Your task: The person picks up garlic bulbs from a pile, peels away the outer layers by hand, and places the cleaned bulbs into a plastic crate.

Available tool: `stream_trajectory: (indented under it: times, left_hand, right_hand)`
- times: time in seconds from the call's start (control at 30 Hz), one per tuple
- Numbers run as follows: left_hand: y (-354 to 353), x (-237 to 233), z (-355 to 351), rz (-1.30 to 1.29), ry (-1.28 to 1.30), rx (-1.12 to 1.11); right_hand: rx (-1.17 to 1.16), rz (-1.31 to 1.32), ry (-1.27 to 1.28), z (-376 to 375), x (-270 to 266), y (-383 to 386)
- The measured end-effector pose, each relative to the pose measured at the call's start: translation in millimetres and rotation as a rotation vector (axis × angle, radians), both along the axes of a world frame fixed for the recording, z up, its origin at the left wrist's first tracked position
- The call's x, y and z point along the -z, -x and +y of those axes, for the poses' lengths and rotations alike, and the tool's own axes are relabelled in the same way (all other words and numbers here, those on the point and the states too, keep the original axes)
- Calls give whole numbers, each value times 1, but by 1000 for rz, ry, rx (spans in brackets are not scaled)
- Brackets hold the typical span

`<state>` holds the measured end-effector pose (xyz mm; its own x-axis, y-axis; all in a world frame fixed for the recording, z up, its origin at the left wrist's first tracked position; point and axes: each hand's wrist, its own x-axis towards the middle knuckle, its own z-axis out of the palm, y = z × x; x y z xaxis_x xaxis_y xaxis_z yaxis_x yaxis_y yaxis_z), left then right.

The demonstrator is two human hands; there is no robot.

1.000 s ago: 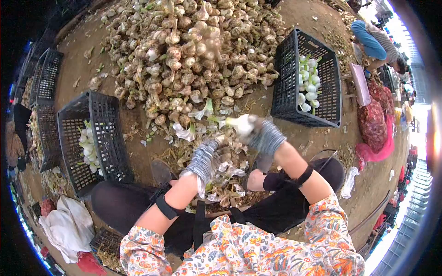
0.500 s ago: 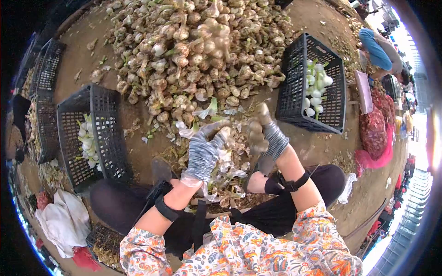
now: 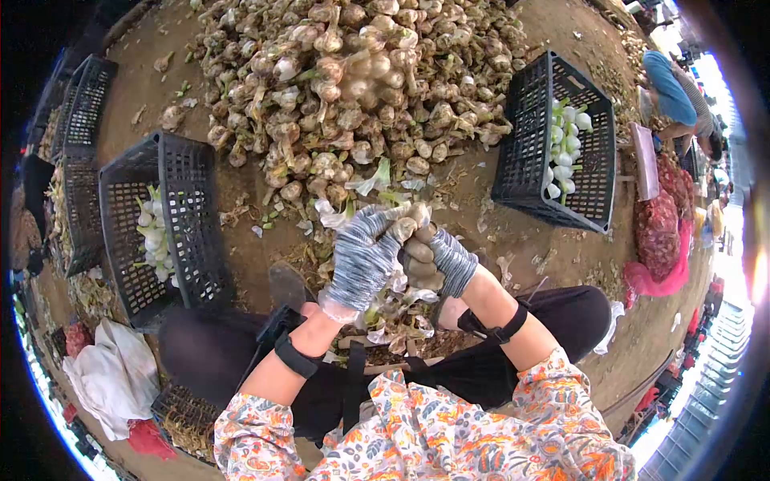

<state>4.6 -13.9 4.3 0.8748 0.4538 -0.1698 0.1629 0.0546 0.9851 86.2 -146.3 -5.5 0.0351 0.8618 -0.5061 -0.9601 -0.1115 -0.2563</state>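
A: Report the position and grip of both hands.
B: The left hand (image 3: pixel 362 258) and right hand (image 3: pixel 433 260) meet in front of the person, below the near edge of the garlic heap (image 3: pixel 353 92). Both are gloved, with fingers curled inward. The fingertips overlap; whether either grip is clenched on a bulb cannot be determined.
A: Locate the garlic.
B: Unit one, the garlic heap: brown-skinned bulbs with stems, piled on the ground (image 3: pixel 249 210) beyond the hands. Unit two, white bulbs (image 3: pixel 566 151): inside the right-hand crate (image 3: pixel 521 140). Unit three, green-stemmed bulbs (image 3: pixel 154 238): inside the left-hand crate (image 3: pixel 188 220).
A: Specify the crates.
B: Black, with perforated walls, one to each side of the hands, well apart.
A: Identify the adjacent material.
B: Loose skins (image 3: pixel 397 321) lie below the hands, between the feet. A pale leaf (image 3: pixel 373 179) lies just beyond the fingertips, near the heap.
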Motion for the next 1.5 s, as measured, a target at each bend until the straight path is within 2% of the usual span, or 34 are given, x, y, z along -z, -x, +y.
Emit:
stream_trajectory:
  times: [0.07,0.1,0.17,0.2,0.3,0.37,0.43,0.47,0.5,0.53,0.57,0.6,0.63,0.67,0.77,0.83,0.87,0.9,0.97,1.03,1.1,1.17,1.23,1.27,1.3,1.37,1.4,1.43,1.47,1.5]
  left_hand:
    - [0,-1,2,-36,-258,38]
    - [-2,-4,5,-36,-255,38]
    - [-4,-6,13,-136,-810,130]
    - [-4,-7,16,-112,-892,189]
    - [-3,1,15,-100,-975,180]
    - [-2,2,16,-24,-962,209]
    - [-3,6,18,105,-946,257]
    - [-2,19,23,217,-912,266]
    - [0,28,27,224,-909,264]
    - [2,34,29,311,-891,291]
    - [2,37,29,393,-872,320]
    - [-4,29,28,564,-809,370]
    - [-6,30,29,556,-809,379]
    - [-6,32,31,516,-788,378]
    - [-8,28,23,461,-761,248]
    - [-10,26,20,306,-690,-18]
    - [-12,23,21,207,-559,-62]
    - [-12,21,23,212,-559,-59]
    - [-11,18,28,169,-345,59]
    - [-16,13,24,121,-390,28]
    - [-24,-4,22,94,-318,-80]
    - [-24,-5,22,68,-354,-80]
    - [-20,4,26,74,-319,93]
    - [-19,5,23,99,-425,119]
    - [-20,12,20,-17,-564,97]
    - [-17,17,20,44,-715,-2]
    - [-20,16,22,114,-552,-78]
    - [-21,16,25,189,-388,-148]
    - [-17,30,31,252,-439,-113]
    - [-15,31,32,293,-309,-44]
  right_hand:
    - [51,173,9,6,-3,-3]
    - [52,174,12,6,-1,-5]
    - [29,179,-121,4,7,-7]
    - [30,180,-119,3,12,-9]
    - [-80,236,-129,0,18,-16]
    - [-145,-96,160,2,13,-18]
    - [-167,-179,168,7,17,-18]
    - [-172,-577,60,8,21,-17]
    - [-174,-974,-57,13,17,-18]
    - [-148,-793,-81,14,7,-23]
    - [-150,-791,-80,20,14,-27]
    - [-147,-151,-327,29,24,-32]
    - [-129,496,-553,32,30,-34]
    - [-23,491,-238,29,15,-37]
    - [7,559,-369,31,28,-37]
    - [2,601,-407,31,31,-38]
    - [10,635,-343,29,32,-38]
    - [20,669,-279,27,33,-38]
    - [4,661,-288,29,35,-36]
    - [-16,652,-296,29,34,-33]
    - [6,648,-12,27,28,-29]
    - [-39,582,-32,26,33,-22]
    - [-166,491,88,21,30,-15]
    - [-210,333,208,19,26,-14]
    - [-219,412,77,18,28,-14]
    - [-137,-143,609,19,10,0]
    - [-115,-364,687,0,60,13]
    - [-91,-370,705,-22,87,10]
    - [-7,-1026,735,-45,104,1]
    - [71,-1684,710,-62,108,-11]
